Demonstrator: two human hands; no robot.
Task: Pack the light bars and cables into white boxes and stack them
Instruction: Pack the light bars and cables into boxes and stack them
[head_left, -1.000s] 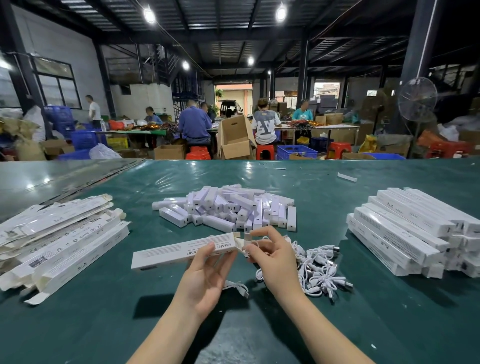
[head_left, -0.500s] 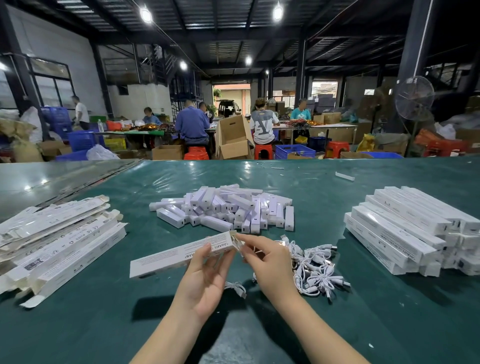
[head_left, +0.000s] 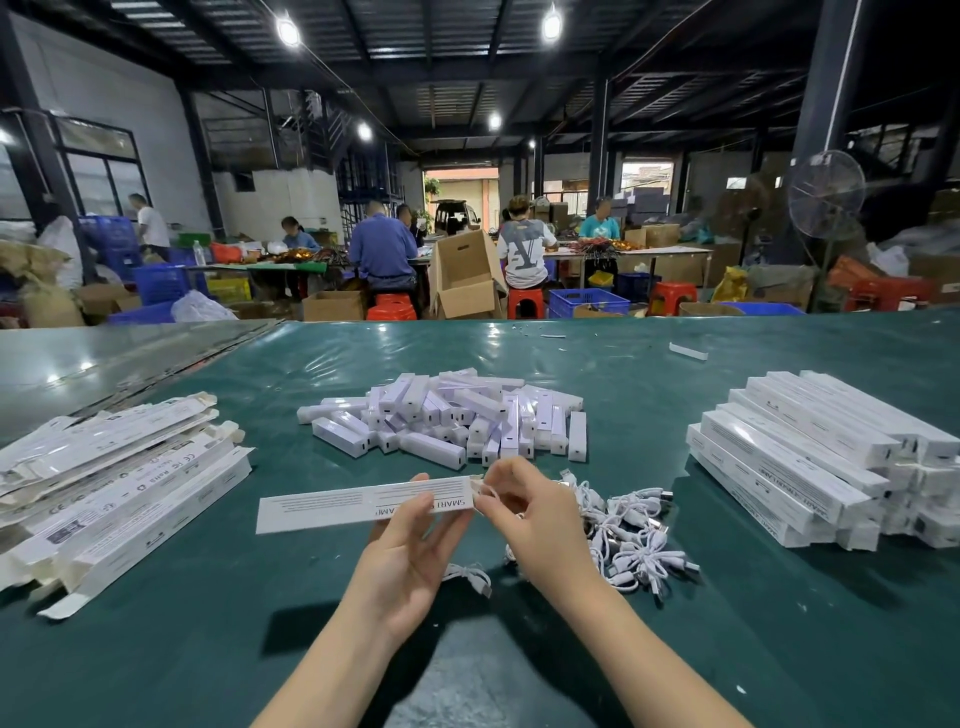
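My left hand (head_left: 410, 551) holds a long white box (head_left: 332, 506) near its right end, level above the green table. At that end, my right hand (head_left: 530, 512) pinches the box's flap, fingers curled. A heap of white light bars (head_left: 447, 421) lies just beyond the box. White coiled cables (head_left: 628, 540) are piled to the right of my right hand, and one cable (head_left: 470, 574) lies under my hands. Closed white boxes (head_left: 810, 457) are stacked at the right. Flat, unfilled boxes (head_left: 109, 478) lie at the left.
The green table (head_left: 208, 649) stretches wide in front of me, with a grey table (head_left: 78, 358) adjoining at the far left. A small white piece (head_left: 688, 352) lies far back right. Beyond the table several people sit among cardboard cartons, blue crates and red stools.
The box has tilted from slanted to nearly level and risen slightly. My right hand's fingers have closed in on its right end flap.
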